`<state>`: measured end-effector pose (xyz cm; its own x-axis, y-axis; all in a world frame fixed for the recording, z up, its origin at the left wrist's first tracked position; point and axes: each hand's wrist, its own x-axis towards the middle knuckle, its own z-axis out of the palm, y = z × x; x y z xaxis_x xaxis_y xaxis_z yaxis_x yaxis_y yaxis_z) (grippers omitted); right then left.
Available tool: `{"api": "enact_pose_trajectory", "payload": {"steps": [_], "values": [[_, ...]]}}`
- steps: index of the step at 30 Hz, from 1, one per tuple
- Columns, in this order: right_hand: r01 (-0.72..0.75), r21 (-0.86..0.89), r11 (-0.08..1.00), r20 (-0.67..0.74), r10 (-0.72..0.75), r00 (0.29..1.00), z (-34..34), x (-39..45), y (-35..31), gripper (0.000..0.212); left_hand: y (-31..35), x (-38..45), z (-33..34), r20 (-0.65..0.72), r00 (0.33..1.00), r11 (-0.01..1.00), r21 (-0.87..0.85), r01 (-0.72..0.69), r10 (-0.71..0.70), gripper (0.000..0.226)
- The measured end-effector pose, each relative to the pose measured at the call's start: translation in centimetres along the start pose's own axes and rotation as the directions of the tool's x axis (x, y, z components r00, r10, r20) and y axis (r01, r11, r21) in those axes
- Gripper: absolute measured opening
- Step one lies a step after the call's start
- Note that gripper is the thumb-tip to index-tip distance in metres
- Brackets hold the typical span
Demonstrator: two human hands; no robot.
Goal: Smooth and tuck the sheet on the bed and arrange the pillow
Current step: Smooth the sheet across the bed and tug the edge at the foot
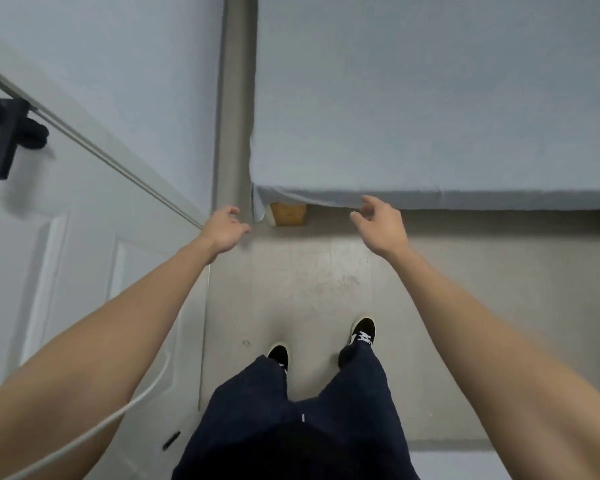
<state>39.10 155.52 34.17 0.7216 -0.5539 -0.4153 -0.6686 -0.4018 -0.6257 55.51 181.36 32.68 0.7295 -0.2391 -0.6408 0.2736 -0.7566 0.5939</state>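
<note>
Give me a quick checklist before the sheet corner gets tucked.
1. Sheet top smooth: ok, no big wrinkles in view.
2. Corner tucked: not ok, it hangs loose beside the wooden leg.
3. Front hem tucked: cannot tell, its edge dips near the right hand.
4. Left hand free: ok, no grip, fingers loosely curled near the corner.
5. Right hand free: ok, open just below the hem.
6. Pillow placed: cannot tell, none in view.

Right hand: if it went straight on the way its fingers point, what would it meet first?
Probably the sheet's hanging edge along the bed side; the right hand is nearly there, though depth is unclear.
</note>
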Motion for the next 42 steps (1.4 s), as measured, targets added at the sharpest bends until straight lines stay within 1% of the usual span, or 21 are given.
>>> {"api": "enact_pose_trajectory", "payload": {"steps": [3, 5, 8, 11, 12, 14, 15, 16, 18, 20, 22, 23, 25, 27, 29, 31, 33, 36, 38, 39, 42], "values": [[0.053, 0.018, 0.998, 0.07, -0.054, 0.996, 1.7, 4.3, 1.3, 0.055, 0.7, 2.9, 2.7, -0.032, 0.999, 1.0, -0.014, -0.014, 0.014, 0.051], [0.062, 0.033, 0.998, 0.114, -0.065, 0.991, 3.9, 7.7, 3.7, 0.055, -0.3, 6.1, 5.8, -0.048, 0.999, 0.999, -0.028, -0.018, 0.017, 0.047], [0.037, 0.07, 0.997, 0.145, -0.047, 0.988, 8.5, 12.5, 7.6, 0.054, -3.9, 11.5, 10.7, -0.094, 0.996, 0.996, -0.086, -0.004, -0.004, 0.042], [0.004, 0.105, 0.994, 0.167, -0.022, 0.986, 15.2, 17.8, 12.8, 0.052, -9.8, 18.5, 15.9, -0.151, 0.986, 0.99, -0.131, 0.054, -0.074, 0.033], [-0.007, 0.114, 0.994, 0.169, -0.013, 0.986, 17.6, 19.7, 14.7, 0.052, -11.9, 21.1, 17.3, -0.148, 0.984, 0.984, -0.162, 0.075, -0.099, 0.026], [-0.044, 0.167, 0.985, 0.168, 0.015, 0.986, 21.9, 23.0, 17.4, 0.052, -15.0, 25.8, 19.3, -0.112, 0.982, 0.944, -0.312, 0.109, -0.15, 0.004], [-0.064, 0.227, 0.972, 0.15, 0.03, 0.988, 24.2, 24.9, 18.7, 0.052, -16.2, 28.5, 20.1, -0.085, 0.982, 0.91, -0.395, 0.124, -0.17, 0.003], [-0.1, 0.312, 0.945, 0.135, 0.06, 0.989, 26.1, 26.8, 19.6, 0.052, -17.0, 30.9, 20.6, -0.04, 0.982, 0.862, -0.487, 0.143, -0.186, 0.007], [-0.205, 0.533, 0.821, 0.151, 0.146, 0.978, 29.2, 29.5, 20.6, 0.049, -18.0, 34.9, 20.9, 0.069, 0.976, 0.718, -0.667, 0.197, -0.204, 0.044], [-0.257, 0.699, 0.667, 0.185, 0.179, 0.966, 32.0, 32.3, 21.3, 0.043, -19.0, 38.5, 21.2, 0.146, 0.977, 0.531, -0.822, 0.207, -0.154, 0.078], [-0.252, 0.807, 0.534, 0.179, 0.186, 0.966, 33.9, 34.3, 21.7, 0.042, -19.4, 40.9, 21.7, 0.153, 0.982, 0.31, -0.934, 0.179, -0.108, 0.099], [-0.236, 0.853, 0.466, 0.167, 0.185, 0.968, 34.5, 35.1, 21.9, 0.043, -19.6, 41.7, 22.2, 0.129, 0.989, 0.207, -0.968, 0.142, -0.076, 0.097], [-0.187, 0.92, 0.343, 0.126, 0.192, 0.973, 35.7, 36.5, 22.2, 0.043, -19.7, 43.2, 23.3, 0.042, 0.999, 0.08, -0.996, 0.044, -0.034, 0.074], [-0.14, 0.96, 0.241, 0.092, 0.201, 0.975, 36.2, 37.0, 21.7, 0.042, -19.6, 44.0, 23.9, -0.047, 0.999, 0.014, -0.999, -0.047, -0.004, 0.061], [-0.075, 0.986, 0.147, 0.044, 0.206, 0.978, 36.4, 37.2, 21.1, 0.04, -19.5, 44.5, 24.0, -0.099, 0.994, -0.061, -0.993, -0.097, 0.038, 0.056], [-0.03, 0.994, 0.103, 0.007, 0.215, 0.977, 36.4, 37.0, 20.5, 0.037, -19.3, 44.7, 23.9, -0.121, 0.99, -0.115, -0.987, -0.112, 0.073, 0.052], [-0.014, 0.993, 0.116, -0.016, 0.257, 0.966, 36.4, 36.6, 20.4, 0.028, -19.3, 44.8, 24.0, -0.134, 0.989, -0.098, -0.987, -0.127, 0.067, 0.049], [0.004, 0.993, 0.12, -0.049, 0.374, 0.926, 36.8, 36.4, 20.5, 0.004, -19.5, 44.7, 24.0, -0.172, 0.985, 0.034, -0.985, -0.172, 0.001, 0.042], [0.027, 0.991, 0.129, -0.08, 0.426, 0.901, 37.1, 36.4, 20.3, 0.022, -19.8, 44.7, 23.5, -0.233, 0.969, 0.135, -0.966, -0.221, -0.079, 0.031], [0.035, 0.99, 0.134, -0.091, 0.441, 0.893, 37.3, 36.5, 20.2, 0.026, -19.9, 44.7, 23.3, -0.26, 0.96, 0.181, -0.954, -0.239, -0.103, 0.025], [0.019, 0.985, 0.172, -0.1, 0.477, 0.873, 38.3, 36.7, 20.6, 0.027, -20.2, 45.0, 23.0, -0.281, 0.95, 0.276, -0.932, -0.236, -0.136, 0.013]]}}
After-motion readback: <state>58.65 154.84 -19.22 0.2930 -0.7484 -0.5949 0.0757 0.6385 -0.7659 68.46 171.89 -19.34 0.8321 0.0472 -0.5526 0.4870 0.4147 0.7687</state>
